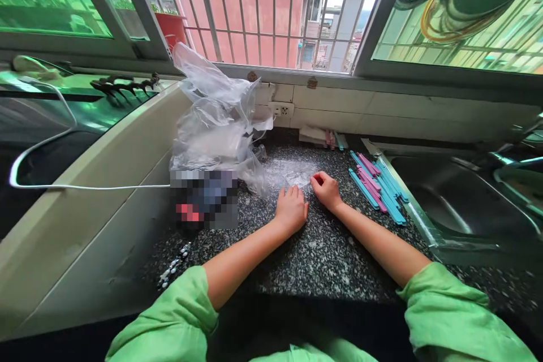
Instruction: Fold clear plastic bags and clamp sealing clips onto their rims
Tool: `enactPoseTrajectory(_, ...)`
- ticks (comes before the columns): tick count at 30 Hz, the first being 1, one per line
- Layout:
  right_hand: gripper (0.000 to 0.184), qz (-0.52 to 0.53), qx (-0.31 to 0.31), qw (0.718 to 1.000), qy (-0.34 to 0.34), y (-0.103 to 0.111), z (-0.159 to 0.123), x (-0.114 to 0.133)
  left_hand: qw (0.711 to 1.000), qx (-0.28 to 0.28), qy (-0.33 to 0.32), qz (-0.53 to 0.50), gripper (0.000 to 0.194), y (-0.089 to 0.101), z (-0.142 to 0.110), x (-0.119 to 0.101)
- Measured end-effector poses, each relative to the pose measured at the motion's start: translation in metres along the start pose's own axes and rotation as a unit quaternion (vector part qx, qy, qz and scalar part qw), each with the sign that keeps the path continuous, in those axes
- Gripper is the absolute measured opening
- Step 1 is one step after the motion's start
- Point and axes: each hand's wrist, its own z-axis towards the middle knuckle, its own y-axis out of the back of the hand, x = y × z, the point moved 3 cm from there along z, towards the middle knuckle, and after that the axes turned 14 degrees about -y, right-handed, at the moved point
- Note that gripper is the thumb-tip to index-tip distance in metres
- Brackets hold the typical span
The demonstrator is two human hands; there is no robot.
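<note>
A clear, thin plastic bag [282, 172] lies flat on the dark speckled countertop in front of me. My left hand [291, 210] rests palm down at its near edge, fingers stretched forward and touching the plastic. At the bag's right side, my right hand [327, 191] is closed, with thumb and forefinger pinching its edge. Just right of that hand lies a loose pile of flat pink and light-blue strips [373, 184], roughly side by side. A large heap of crumpled clear plastic bags [216, 130] stands left of my hands.
A pixelated dark object [207, 198] with a white cable [93, 186] lies left, near small white-and-blue bits [173, 266]. The metal sink [441, 192] borders the right side. More strips on a pale packet [316, 136] lie at the back, near a wall socket [283, 109].
</note>
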Motion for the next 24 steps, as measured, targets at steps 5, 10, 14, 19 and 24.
enactPoseTrajectory(5,0.022,0.047,0.009,0.999,-0.011,0.019,-0.018,-0.014,0.998,-0.009,-0.052,-0.036,0.032,0.015,-0.014,0.011)
enactPoseTrajectory(10,0.025,0.076,-0.004,0.996,-0.037,0.022,-0.016,-0.022,0.996,-0.069,0.019,-0.061,0.028,0.019,-0.005,0.042)
enactPoseTrajectory(14,0.025,0.073,-0.005,0.996,-0.043,0.024,-0.014,-0.025,0.992,-0.089,-0.002,-0.09,0.027,0.01,-0.004,0.049)
enactPoseTrajectory(19,0.02,0.059,0.013,0.997,-0.049,0.023,-0.012,-0.023,0.992,-0.079,-0.023,-0.094,0.017,0.003,-0.005,0.048)
enactPoseTrajectory(24,0.016,0.049,0.026,0.996,-0.065,0.017,-0.012,-0.022,0.992,-0.083,-0.032,-0.089,0.012,0.001,-0.003,0.046)
